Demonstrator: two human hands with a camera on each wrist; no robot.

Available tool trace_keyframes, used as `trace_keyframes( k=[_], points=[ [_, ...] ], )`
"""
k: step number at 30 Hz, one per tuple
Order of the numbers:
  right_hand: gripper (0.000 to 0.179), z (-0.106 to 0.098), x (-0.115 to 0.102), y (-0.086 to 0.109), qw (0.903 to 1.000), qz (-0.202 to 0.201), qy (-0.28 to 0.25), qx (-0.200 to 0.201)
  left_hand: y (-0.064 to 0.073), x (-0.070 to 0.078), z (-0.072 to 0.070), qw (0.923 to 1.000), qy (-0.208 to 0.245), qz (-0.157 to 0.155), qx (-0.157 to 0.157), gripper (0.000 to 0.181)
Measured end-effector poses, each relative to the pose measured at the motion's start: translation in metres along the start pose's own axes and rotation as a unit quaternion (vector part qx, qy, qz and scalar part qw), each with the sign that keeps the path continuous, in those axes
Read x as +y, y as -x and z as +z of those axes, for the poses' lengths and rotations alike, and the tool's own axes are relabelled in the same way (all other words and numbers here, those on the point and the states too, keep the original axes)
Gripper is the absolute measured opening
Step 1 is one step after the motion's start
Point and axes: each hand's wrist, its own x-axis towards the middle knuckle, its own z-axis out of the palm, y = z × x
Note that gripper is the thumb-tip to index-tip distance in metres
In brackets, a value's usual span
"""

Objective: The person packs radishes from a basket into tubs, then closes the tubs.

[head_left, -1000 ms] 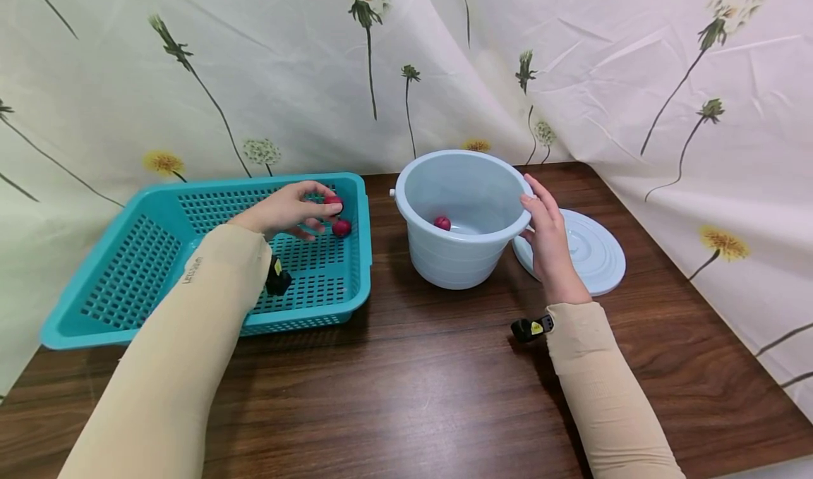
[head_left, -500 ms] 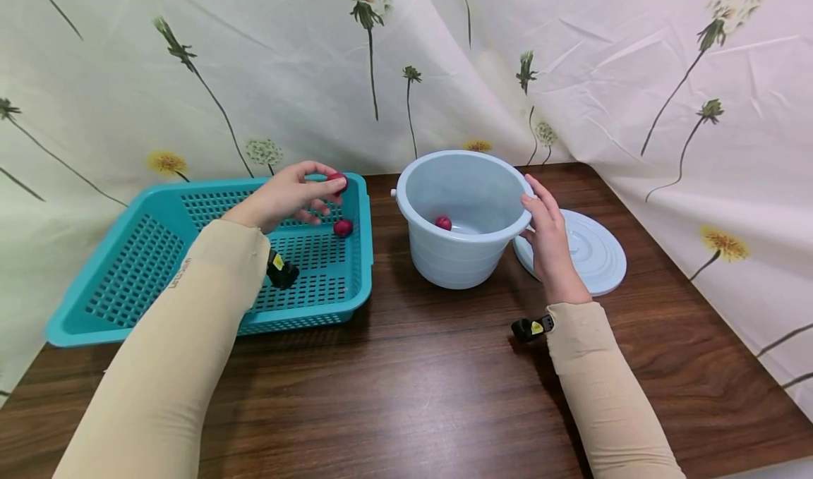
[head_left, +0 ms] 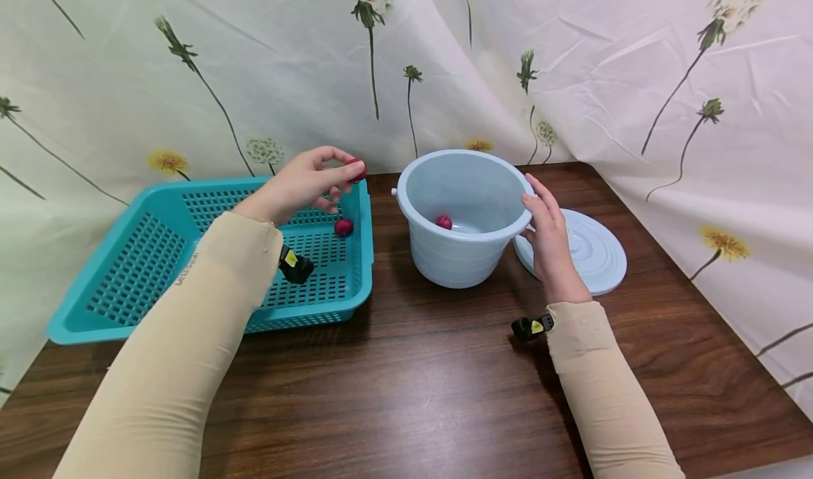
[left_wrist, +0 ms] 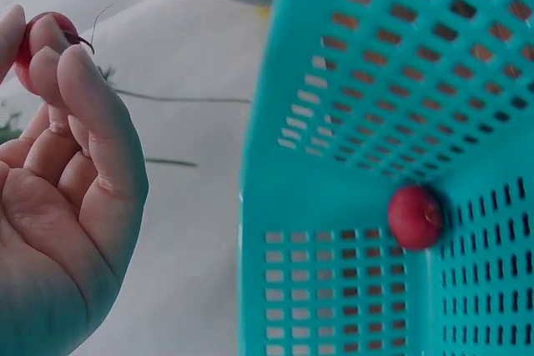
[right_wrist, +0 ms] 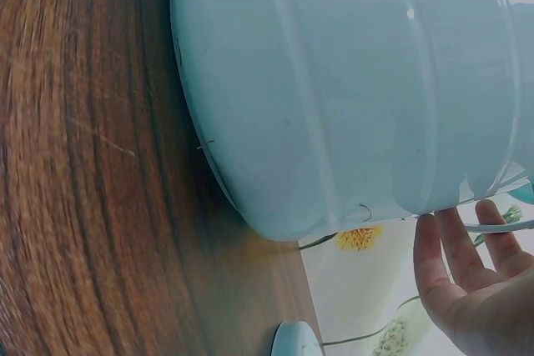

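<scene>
My left hand (head_left: 305, 183) pinches a red radish (head_left: 359, 171) between thumb and fingertips, above the right back corner of the turquoise basket (head_left: 365, 260). In the left wrist view a thin root trails from the held radish. A second radish (left_wrist: 415, 217) lies in the basket's corner, below the hand. The light-blue bucket (head_left: 452, 259) stands upright to the right of the basket, with one radish (head_left: 444, 222) on its bottom. My right hand (head_left: 550, 235) holds the bucket's right rim, thumb over the edge; the right wrist view shows its fingers (right_wrist: 430, 260) against the outer wall.
A round light-blue lid (head_left: 597, 253) lies on the brown wooden table (head_left: 406, 394), behind the right hand. A white cloth (head_left: 286, 77) printed with dandelions hangs along the table's back and right side. The bucket's handle (right_wrist: 501, 227) shows beside the right fingers.
The left hand has lifted its radish from beside the other one, up and to the right to the basket's back right corner. The right hand and bucket have stayed put.
</scene>
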Motion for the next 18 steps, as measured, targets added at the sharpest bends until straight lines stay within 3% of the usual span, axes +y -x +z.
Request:
trace_keyframes(
  k=[18],
  points=[
    [0.050, -0.001, 0.000, -0.002, 1.0000, -0.002, -0.001, 0.001, -0.014, 0.035, 0.032, 0.9987, 0.024, 0.035, -0.026, 0.046]
  ],
)
